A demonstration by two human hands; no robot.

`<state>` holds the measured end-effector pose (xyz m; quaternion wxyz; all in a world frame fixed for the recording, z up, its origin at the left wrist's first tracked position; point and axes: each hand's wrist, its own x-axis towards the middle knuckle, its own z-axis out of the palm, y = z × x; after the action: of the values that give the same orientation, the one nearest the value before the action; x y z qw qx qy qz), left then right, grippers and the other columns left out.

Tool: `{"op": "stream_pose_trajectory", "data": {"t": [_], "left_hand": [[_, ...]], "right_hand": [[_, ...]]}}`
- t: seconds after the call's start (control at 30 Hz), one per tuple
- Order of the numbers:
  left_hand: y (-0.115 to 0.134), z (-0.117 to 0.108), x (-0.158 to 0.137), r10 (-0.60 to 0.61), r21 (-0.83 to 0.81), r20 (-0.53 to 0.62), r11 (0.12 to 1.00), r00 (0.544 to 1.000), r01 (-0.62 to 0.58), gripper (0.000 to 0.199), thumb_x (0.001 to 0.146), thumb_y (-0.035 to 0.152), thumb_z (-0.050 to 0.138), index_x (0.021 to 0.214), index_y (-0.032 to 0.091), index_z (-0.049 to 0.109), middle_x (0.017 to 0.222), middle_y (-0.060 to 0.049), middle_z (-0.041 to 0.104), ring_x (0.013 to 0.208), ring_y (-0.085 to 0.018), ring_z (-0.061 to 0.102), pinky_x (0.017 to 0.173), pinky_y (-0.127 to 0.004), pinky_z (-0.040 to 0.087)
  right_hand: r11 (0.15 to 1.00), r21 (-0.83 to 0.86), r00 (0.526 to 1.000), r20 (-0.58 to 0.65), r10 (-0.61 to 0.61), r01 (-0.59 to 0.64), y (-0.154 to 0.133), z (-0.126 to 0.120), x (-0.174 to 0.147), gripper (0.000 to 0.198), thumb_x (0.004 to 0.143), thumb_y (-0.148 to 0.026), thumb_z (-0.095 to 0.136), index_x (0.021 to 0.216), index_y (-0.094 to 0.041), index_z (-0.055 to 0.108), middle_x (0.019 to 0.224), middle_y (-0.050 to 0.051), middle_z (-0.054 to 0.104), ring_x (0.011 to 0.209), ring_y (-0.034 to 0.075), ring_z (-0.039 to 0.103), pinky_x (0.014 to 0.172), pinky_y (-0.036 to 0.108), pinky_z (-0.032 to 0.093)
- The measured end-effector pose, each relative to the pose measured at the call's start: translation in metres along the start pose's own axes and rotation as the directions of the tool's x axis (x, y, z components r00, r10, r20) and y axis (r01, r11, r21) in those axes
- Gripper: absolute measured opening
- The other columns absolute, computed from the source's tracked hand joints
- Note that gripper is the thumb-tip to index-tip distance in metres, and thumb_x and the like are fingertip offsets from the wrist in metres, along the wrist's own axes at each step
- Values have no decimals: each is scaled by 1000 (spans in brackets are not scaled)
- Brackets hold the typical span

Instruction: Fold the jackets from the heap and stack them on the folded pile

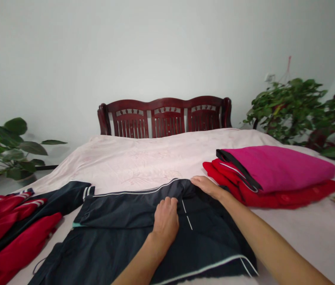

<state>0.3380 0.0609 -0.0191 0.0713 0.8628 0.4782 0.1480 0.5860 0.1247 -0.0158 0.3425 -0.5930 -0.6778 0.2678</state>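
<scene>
A dark navy sports garment with white piping (111, 245) lies spread on the bed in front of me, one long section folded over along its far side. My left hand (166, 219) is closed on the middle of it, its fingers curled down into the cloth. At the far right edge of the garment, my right hand (206, 187) holds a bunched part of the fabric, thumb and fingers partly hidden. A bit of teal lining shows at the left end of the folded section.
Right of the garment, a folded magenta garment (289, 166) tops folded red clothing (292, 196). Crumpled red clothes (27, 247) and a navy sleeve (66, 196) lie left. A pink sheet (143, 158) covers the bed, behind it a wooden headboard (167, 109). Plants (292, 105) flank the bed.
</scene>
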Motion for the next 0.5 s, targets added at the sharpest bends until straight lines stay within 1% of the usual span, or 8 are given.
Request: {"op": "stream_pose_trajectory", "data": {"t": [0.07,0.17,0.27,0.33,0.37,0.43,0.47,0.5], "left_hand": [[-9,-3,-4,50,-8,-20,999,999,-50,37,80,2,45,111,19,58,105,-11,60,100,-26,55,90,-39,42],[-20,-5,-11,99,5,-18,995,995,-99,38,80,2,45,108,23,59,103,-7,60,98,-23,54,89,-36,42],[-24,-4,-16,126,-6,-9,992,992,-126,42,75,2,47,108,25,60,102,-5,61,98,-22,54,88,-34,43],[-24,-5,-16,152,-21,18,988,988,-151,43,73,3,49,108,25,61,103,-5,62,98,-23,55,87,-34,43],[-24,-7,-14,165,-32,42,986,985,-163,40,74,6,51,108,25,62,102,-5,63,98,-23,57,86,-35,44],[-23,-15,-9,181,-91,102,981,978,-172,26,80,19,55,103,25,65,98,-5,65,93,-24,60,81,-35,46],[-23,-20,-5,184,-142,124,976,975,-166,20,84,27,55,100,26,67,95,-4,66,91,-23,61,79,-35,47],[-24,-25,-1,187,-198,131,967,974,-159,20,87,35,54,99,26,68,93,-4,67,89,-22,62,78,-34,48]], "right_hand": [[1000,-21,1000,-1,-1,1,5,-1,9,45,79,-62,47,63,-21,51,67,0,56,71,18,51,66,29,41],[998,-61,1000,-3,9,-9,12,1,21,43,79,-60,47,61,-21,51,64,-1,53,68,17,49,64,28,40],[993,-116,999,-23,33,-36,17,7,28,44,80,-60,48,59,-21,51,59,-2,50,63,15,47,59,26,36],[985,-164,997,-53,51,-59,19,9,31,44,77,-58,54,56,-20,51,59,-1,52,64,15,48,59,25,36],[980,-188,996,-72,58,-71,19,10,31,43,76,-57,58,55,-19,51,61,0,55,66,15,50,60,25,36],[969,-229,991,-109,71,-94,20,5,32,40,75,-52,62,55,-18,54,69,3,62,73,17,54,65,25,39],[965,-241,989,-127,76,-105,21,1,32,37,77,-50,60,58,-18,57,73,5,65,77,18,56,67,25,40],[962,-247,987,-141,80,-113,22,-5,30,33,80,-46,58,63,-18,61,79,6,68,80,19,58,70,25,42]]}}
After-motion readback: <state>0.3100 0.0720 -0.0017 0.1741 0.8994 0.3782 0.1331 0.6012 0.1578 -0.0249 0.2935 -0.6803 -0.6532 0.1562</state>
